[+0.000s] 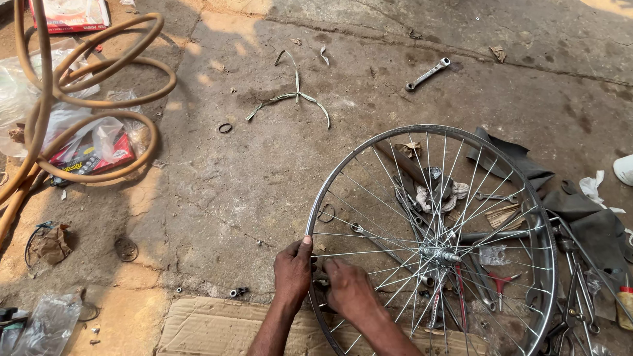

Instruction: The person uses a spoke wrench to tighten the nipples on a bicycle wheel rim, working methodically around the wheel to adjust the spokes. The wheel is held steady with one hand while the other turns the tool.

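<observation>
Spoked bicycle wheel (369, 173), bare metal rim with no tyre, stands tilted over rough grey concrete ground (277, 165), thin silver spokes fanning from a shiny hub (440, 254) at centre. It sits low and right of middle, its bottom edge over a flattened sheet of brown cardboard (198, 326).

Left hand (294, 270) grips the rim at its near left side, thumb up over the edge, fingers curled round the metal, closed tight on it. Right hand (348, 287) is just beside, inside the rim among the spokes, fingers bent in a loose fist near the rim; something small and dark shows between the two hands, but whether the right hand pinches it cannot be told.

Behind the spokes lies a clutter of tools: a grey metal bar, a red-handled tool (504, 282), crumpled rags. Floppy black rubber pieces (514, 160) lie at the right. A silver ring spanner (428, 73) lies well apart on the concrete at top. Coiled tan rubber hose (99, 66) loops at upper left over clear plastic bags and a red flat packet (92, 157). A strip of pale dried leaf (293, 95) lies in the middle, a small dark ring (225, 128) near it. Small metal nuts (237, 291) sit by the cardboard edge.
</observation>
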`<state>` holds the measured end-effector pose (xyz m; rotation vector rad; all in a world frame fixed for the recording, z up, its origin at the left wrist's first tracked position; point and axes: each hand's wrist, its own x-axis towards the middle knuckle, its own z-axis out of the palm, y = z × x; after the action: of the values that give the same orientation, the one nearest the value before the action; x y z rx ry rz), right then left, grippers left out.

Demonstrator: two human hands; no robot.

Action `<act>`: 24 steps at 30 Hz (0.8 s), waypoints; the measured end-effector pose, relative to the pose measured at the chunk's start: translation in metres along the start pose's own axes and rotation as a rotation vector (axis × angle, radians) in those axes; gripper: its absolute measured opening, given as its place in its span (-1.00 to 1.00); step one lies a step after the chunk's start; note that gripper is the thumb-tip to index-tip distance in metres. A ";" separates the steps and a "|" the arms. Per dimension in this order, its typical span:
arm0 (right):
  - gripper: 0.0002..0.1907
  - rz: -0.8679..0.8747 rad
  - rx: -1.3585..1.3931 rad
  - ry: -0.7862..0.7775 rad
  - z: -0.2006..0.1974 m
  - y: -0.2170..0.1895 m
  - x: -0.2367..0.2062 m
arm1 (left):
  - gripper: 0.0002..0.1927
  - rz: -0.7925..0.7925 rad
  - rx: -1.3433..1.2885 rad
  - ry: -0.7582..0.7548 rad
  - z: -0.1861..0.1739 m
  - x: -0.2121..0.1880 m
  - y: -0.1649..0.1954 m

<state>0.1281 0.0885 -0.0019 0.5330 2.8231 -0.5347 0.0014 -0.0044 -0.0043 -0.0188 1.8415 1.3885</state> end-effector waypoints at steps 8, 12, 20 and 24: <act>-0.72 0.103 0.474 -0.053 -0.020 -0.003 -0.008 | -0.50 0.026 -0.026 0.014 -0.002 -0.001 0.002; -0.74 -0.447 0.254 0.463 -0.024 0.002 -0.021 | -0.45 0.021 0.012 0.024 -0.002 -0.004 0.006; -0.78 0.079 0.015 -0.137 0.006 -0.003 0.008 | -0.50 0.000 -0.026 0.009 -0.003 -0.001 0.002; -0.73 0.089 -0.064 -0.218 0.003 -0.006 0.015 | -0.47 0.000 0.037 0.015 -0.002 0.002 0.001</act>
<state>0.1129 0.0865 -0.0070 0.5496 2.5873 -0.4543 -0.0016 -0.0053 -0.0044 -0.0103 1.8792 1.3574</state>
